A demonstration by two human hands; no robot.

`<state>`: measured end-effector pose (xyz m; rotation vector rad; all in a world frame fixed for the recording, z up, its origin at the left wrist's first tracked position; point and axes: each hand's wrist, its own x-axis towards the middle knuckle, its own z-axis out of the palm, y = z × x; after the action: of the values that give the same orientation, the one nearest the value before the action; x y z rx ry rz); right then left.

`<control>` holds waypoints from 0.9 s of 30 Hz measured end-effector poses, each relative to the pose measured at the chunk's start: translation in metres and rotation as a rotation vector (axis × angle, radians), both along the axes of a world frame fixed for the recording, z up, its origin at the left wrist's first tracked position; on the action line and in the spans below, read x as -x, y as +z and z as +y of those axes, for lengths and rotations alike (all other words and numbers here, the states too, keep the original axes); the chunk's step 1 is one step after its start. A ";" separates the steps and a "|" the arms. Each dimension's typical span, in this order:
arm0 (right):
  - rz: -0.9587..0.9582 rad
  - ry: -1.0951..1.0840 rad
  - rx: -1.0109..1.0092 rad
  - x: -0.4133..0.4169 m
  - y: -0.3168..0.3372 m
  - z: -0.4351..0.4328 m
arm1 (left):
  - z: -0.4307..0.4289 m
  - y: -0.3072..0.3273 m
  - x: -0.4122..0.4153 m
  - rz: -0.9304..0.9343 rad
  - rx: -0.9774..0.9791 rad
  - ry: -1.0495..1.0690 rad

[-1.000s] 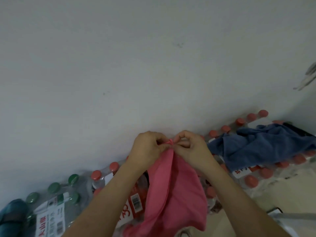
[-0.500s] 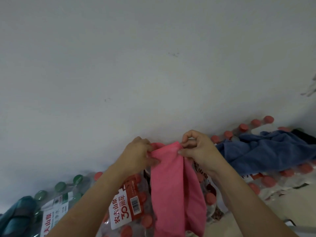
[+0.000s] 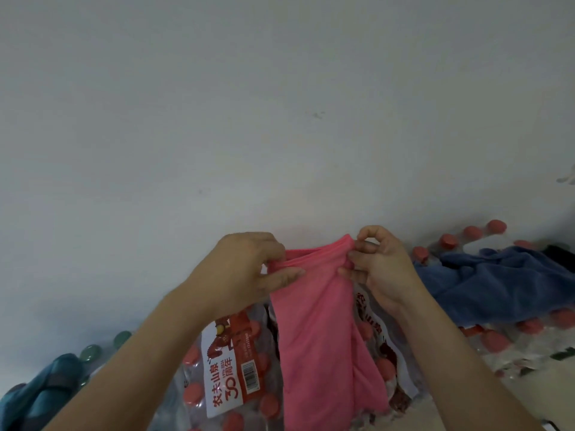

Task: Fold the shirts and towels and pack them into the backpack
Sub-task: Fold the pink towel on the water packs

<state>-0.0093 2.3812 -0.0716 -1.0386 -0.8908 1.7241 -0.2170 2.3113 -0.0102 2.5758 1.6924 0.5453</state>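
Item: pink towel (image 3: 323,321), held up in the air in front of a pale wall (image 3: 280,119). Its top edge is stretched between the two hands and rises a little toward the right. Its long axis hangs straight down from that edge, so the bulk of the cloth lies below the hands and between the forearms. It appears doubled lengthwise, with a second layer showing along the right side (the lower end runs out of view). Left hand (image 3: 245,272): closed on the left end of the top edge, thumb laid across the front and fingers curled behind. Right hand (image 3: 379,265): pinching the right end between thumb and forefinger, the other fingers curled just above. Both hands sit level and equally near the towel, neither leading. Judgement: the fold is under way, and the next move likely turns on bringing the top edge down over the hanging length, or one corner across to the other. Also present: blue towel (image 3: 497,281), crumpled and unfolded, lying on red-capped bottle packs (image 3: 227,377) to the right of the right hand and well apart from it. A teal item (image 3: 40,396) sits at the lower left, and it cannot be told whether it is the backpack. Nothing is seen packed yet.
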 end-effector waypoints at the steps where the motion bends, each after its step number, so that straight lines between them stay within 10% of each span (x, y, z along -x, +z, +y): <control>1: 0.003 -0.035 -0.035 -0.003 0.006 0.002 | 0.002 0.010 -0.009 -0.020 0.011 -0.002; 8: -0.438 -0.369 -0.660 -0.053 0.081 0.034 | 0.019 0.051 -0.085 -0.264 0.046 -0.027; 13: -0.673 -0.134 -1.005 -0.018 0.106 0.036 | -0.011 0.035 -0.075 -0.465 0.043 0.116; 27: -0.859 0.736 -0.915 0.191 -0.078 -0.078 | -0.190 -0.147 0.049 -0.740 0.453 0.921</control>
<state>-0.2006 2.3033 -0.1492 -0.8027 -2.5481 1.0353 -0.2656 2.1212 -0.1569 0.9849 2.2005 0.8352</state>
